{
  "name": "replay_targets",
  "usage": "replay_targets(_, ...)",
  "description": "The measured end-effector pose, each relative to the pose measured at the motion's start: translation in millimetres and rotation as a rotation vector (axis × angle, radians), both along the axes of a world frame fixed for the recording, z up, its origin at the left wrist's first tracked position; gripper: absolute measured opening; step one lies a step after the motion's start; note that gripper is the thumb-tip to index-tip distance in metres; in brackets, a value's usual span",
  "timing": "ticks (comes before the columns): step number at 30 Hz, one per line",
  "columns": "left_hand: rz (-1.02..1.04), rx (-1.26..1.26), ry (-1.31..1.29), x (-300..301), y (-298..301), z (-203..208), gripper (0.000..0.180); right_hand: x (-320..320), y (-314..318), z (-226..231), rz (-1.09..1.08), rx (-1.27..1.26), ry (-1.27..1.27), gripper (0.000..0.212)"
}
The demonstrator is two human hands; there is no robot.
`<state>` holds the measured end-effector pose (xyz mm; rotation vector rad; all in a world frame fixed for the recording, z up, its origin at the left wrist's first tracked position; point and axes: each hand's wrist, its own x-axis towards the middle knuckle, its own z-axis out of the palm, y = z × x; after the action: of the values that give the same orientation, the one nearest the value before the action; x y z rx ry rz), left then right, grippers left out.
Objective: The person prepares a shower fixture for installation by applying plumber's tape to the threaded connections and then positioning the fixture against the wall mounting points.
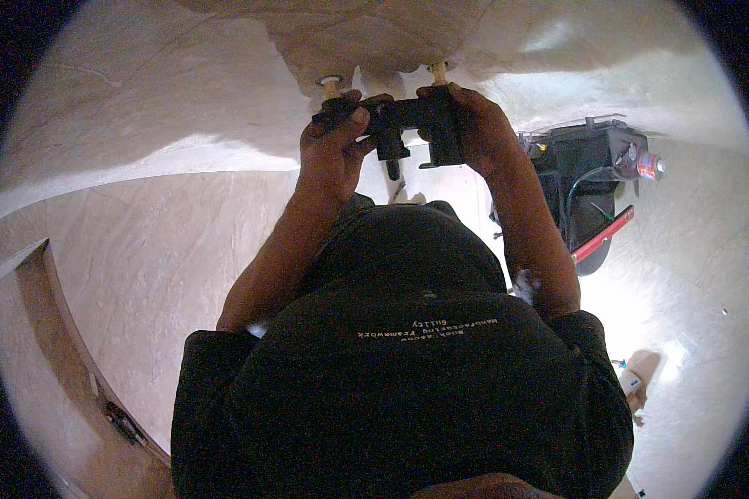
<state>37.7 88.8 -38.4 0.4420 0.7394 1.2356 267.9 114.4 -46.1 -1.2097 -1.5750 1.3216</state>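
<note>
A black wall-mounted mixer tap [404, 116] is held up level against the marbled wall by both of my hands. My left hand [334, 148] is closed round its left end, with the thumb on top. Gripping the right end, next to a blocky black part, is my right hand [484, 133], its fingers partly hidden behind the tap. Two brass-coloured pipe fittings stick out of the wall: the left fitting [331, 86] and the right fitting [438, 73]. The tap's ends lie right at them; whether they are joined, I cannot tell.
On the floor to the right stands a black tool bag [591, 170], with a small can [649, 166] by its edge and a red spirit level [603, 235] leaning across it. A white object [630, 382] lies lower right. A dark object [125, 422] rests on the brown strip at left.
</note>
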Motion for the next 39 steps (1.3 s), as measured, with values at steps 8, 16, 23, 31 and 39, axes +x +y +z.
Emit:
replay_targets(8, 0.024, -0.035, -0.051, -2.1, 0.2, -2.0, 0.032, -8.6, -0.2, 15.0, -0.243, -0.498, 0.480, 0.047)
replay_targets(16, 0.000, -0.013, -0.026, -3.4, 1.2, 0.5, 0.035, -2.7, 17.4, 8.0, -0.054, -0.281, 0.296, 0.038)
replay_targets(23, -0.017, -0.033, -0.030, -4.1, 2.0, -5.5, 0.034, -0.9, 15.7, 7.3, -0.088, -0.264, 0.212, 0.039)
replay_targets(31, -0.035, -0.012, -0.049, -4.4, 2.5, -3.8, 0.031, -6.8, 10.0, 14.6, -0.141, -0.409, 0.397, 0.039)
replay_targets(39, -0.069, 0.026, 0.034, -4.5, 6.7, -11.4, 0.040, -12.6, 12.6, 20.8, -0.207, -0.331, 0.192, 0.044)
